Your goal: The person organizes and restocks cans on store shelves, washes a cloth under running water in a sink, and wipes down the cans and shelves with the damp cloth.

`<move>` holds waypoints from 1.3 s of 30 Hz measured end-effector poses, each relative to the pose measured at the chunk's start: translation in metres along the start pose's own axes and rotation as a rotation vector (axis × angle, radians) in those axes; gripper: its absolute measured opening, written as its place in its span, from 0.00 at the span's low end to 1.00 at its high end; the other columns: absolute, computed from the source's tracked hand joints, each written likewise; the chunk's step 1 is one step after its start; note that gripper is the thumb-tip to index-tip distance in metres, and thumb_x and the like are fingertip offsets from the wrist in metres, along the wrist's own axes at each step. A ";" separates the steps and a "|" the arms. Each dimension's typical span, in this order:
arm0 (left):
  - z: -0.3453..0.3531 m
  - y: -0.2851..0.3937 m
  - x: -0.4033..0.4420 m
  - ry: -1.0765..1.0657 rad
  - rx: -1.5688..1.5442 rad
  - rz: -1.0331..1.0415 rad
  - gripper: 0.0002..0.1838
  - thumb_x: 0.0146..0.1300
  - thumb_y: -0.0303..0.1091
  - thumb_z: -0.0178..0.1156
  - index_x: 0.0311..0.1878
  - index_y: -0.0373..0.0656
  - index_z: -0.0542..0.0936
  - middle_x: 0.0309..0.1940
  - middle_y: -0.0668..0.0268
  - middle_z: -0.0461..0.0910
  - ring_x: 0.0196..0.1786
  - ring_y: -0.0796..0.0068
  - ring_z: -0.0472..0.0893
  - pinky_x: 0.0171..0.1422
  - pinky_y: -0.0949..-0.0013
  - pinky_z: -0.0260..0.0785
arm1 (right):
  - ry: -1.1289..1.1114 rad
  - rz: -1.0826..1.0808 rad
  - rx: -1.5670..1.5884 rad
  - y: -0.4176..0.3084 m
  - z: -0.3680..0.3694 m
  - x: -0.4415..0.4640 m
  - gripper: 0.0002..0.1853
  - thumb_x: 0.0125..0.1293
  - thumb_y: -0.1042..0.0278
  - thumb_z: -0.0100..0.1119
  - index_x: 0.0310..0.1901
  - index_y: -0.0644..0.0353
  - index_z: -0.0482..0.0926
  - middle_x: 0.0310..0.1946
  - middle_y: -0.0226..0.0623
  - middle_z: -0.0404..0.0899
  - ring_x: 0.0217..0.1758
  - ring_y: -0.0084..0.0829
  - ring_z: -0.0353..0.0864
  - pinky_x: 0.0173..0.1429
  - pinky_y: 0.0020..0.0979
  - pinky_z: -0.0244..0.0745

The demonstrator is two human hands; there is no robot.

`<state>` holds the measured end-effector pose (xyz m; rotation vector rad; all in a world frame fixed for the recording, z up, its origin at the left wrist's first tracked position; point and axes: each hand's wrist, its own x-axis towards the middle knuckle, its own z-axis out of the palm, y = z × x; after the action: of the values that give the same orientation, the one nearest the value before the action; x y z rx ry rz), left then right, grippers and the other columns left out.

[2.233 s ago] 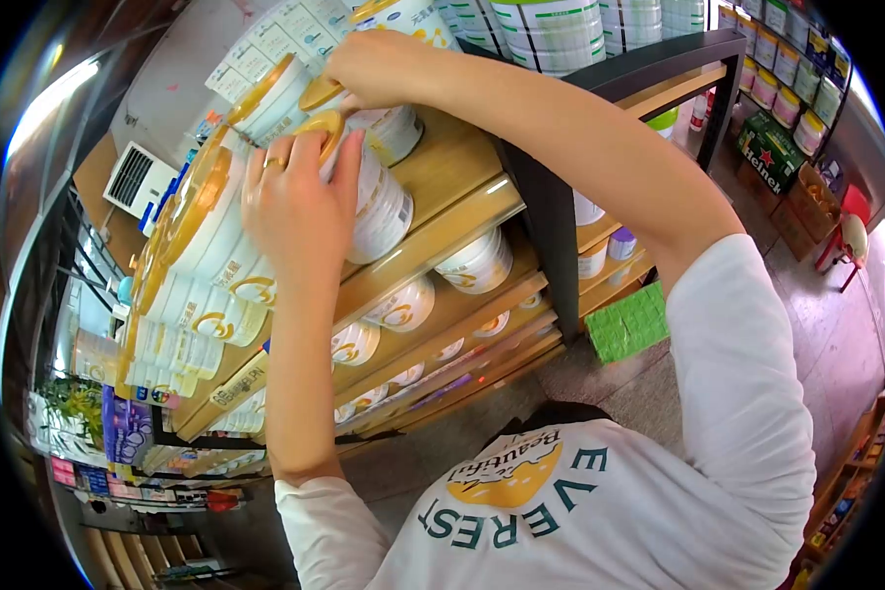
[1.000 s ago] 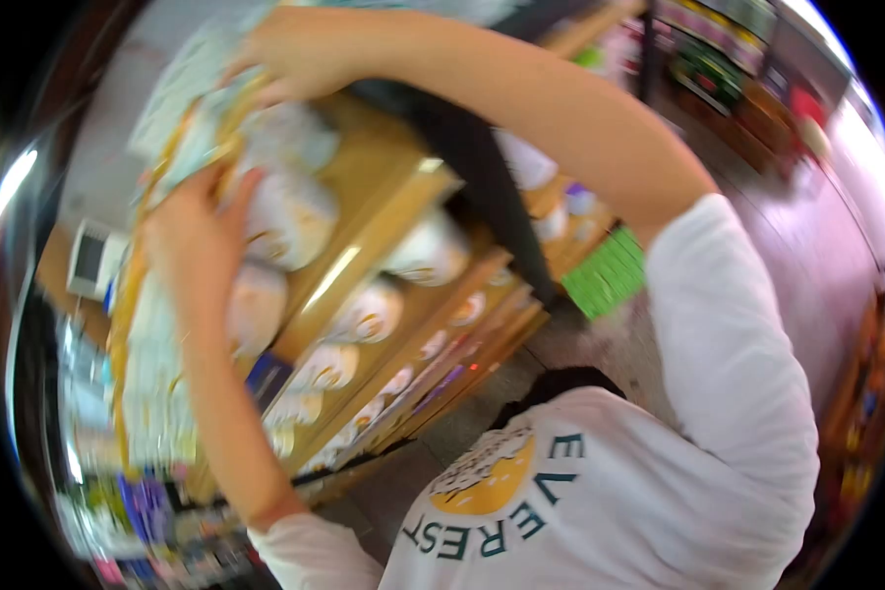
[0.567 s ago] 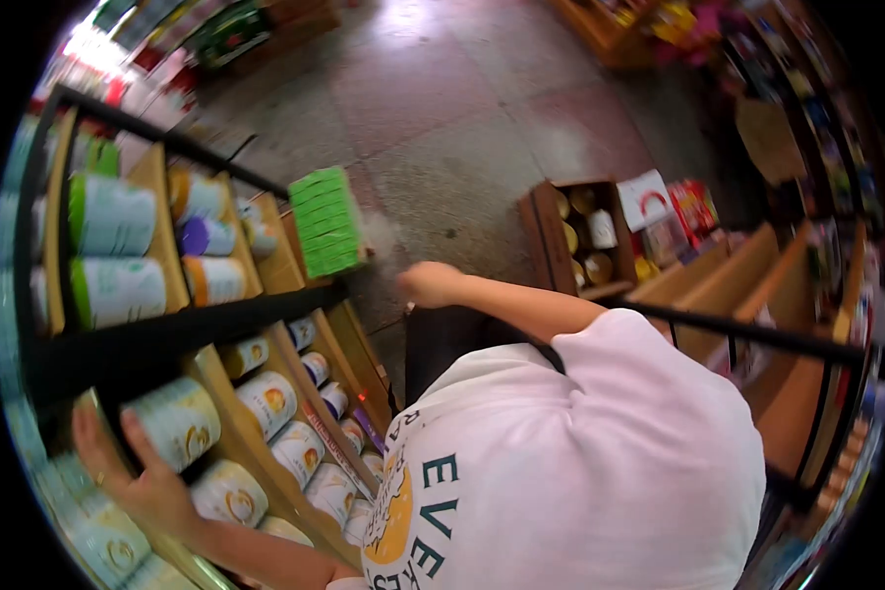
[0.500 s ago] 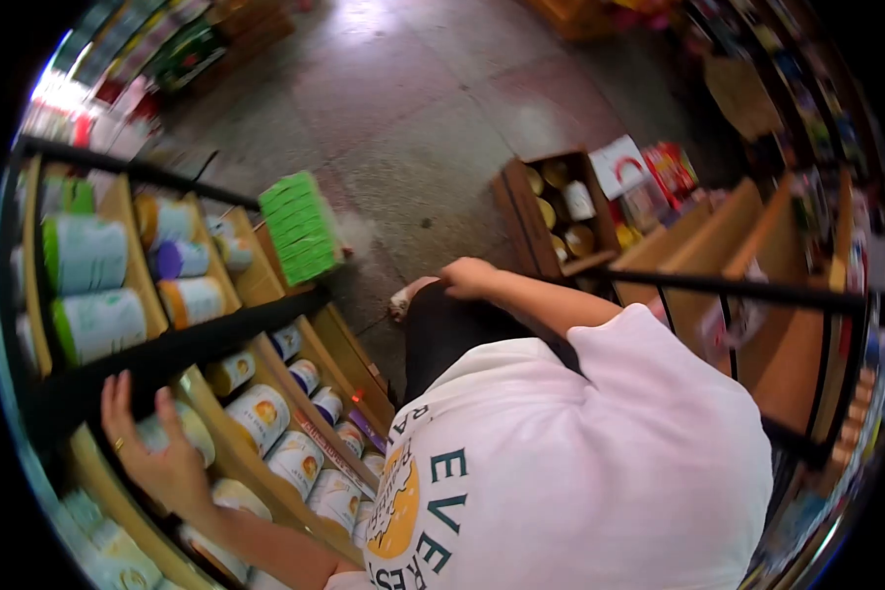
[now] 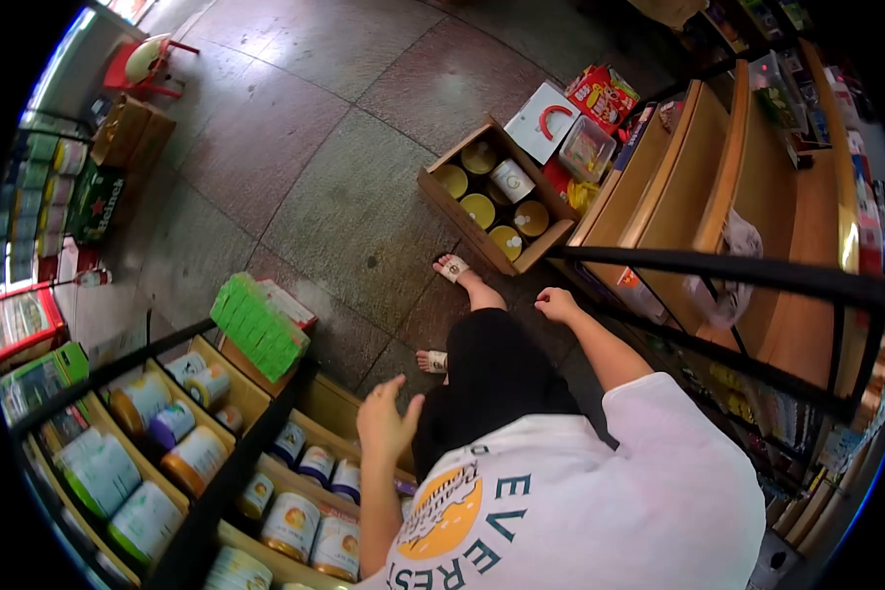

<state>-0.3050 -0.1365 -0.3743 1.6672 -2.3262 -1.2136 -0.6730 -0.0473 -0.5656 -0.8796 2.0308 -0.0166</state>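
Note:
My left hand (image 5: pixel 387 421) is raised beside the shelf of tins, with its fingers apart and nothing in it. The nearest goods to it are small white tins with dark blue bands (image 5: pixel 345 478) and larger white tins with orange pictures (image 5: pixel 290 524). My right hand (image 5: pixel 558 305) hangs by my right leg with its fingers curled in, and no object shows in it. In front of that hand stands an open cardboard box (image 5: pixel 449 210). It holds several gold-topped tins (image 5: pixel 477 210) and one white can (image 5: pixel 512 181) lying on its side.
A green wrapped pack (image 5: pixel 259 327) sits at the end of the left shelf unit. On the right are wooden shelves (image 5: pixel 715 202) with a black rail (image 5: pixel 718 261). A white box with a red handle (image 5: pixel 544 122) stands behind the carton. A red stool (image 5: pixel 146 67) is far left.
My left hand has come away from the shelf tins towards my body. My view has turned and moved forward, with the carton of tins now closer and clearer. The right hand has swung outward.

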 end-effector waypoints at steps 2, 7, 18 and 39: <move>0.029 -0.004 0.022 -0.044 -0.044 -0.072 0.20 0.53 0.41 0.62 0.47 0.41 0.76 0.40 0.54 0.78 0.43 0.53 0.77 0.47 0.60 0.69 | 0.031 0.112 0.021 0.005 -0.008 0.042 0.19 0.52 0.61 0.61 0.45 0.59 0.77 0.42 0.45 0.79 0.47 0.43 0.77 0.51 0.37 0.72; 0.100 -0.032 0.077 -0.255 -0.117 -0.328 0.20 0.54 0.42 0.61 0.46 0.40 0.77 0.40 0.54 0.78 0.45 0.55 0.77 0.50 0.61 0.69 | 0.200 0.114 -0.001 -0.001 -0.028 0.179 0.24 0.53 0.63 0.60 0.52 0.60 0.69 0.49 0.49 0.72 0.53 0.48 0.70 0.54 0.42 0.68; 0.190 -0.036 0.166 -0.366 -0.330 -0.544 0.17 0.56 0.36 0.60 0.47 0.38 0.77 0.40 0.53 0.79 0.45 0.57 0.79 0.50 0.63 0.70 | 0.451 0.175 -0.176 -0.014 -0.021 0.388 0.49 0.37 0.57 0.74 0.60 0.61 0.56 0.54 0.47 0.63 0.58 0.48 0.64 0.60 0.43 0.64; 0.088 -0.009 0.150 0.175 -0.681 -0.414 0.18 0.58 0.33 0.59 0.51 0.37 0.75 0.42 0.54 0.79 0.46 0.64 0.80 0.51 0.67 0.70 | -0.845 0.286 1.250 -0.249 -0.079 0.157 0.41 0.50 0.27 0.48 0.59 0.51 0.68 0.57 0.39 0.68 0.58 0.38 0.69 0.57 0.47 0.66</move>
<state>-0.4003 -0.2102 -0.4998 1.8974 -1.2679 -1.5950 -0.6422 -0.3503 -0.5514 0.2136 0.9763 -0.5824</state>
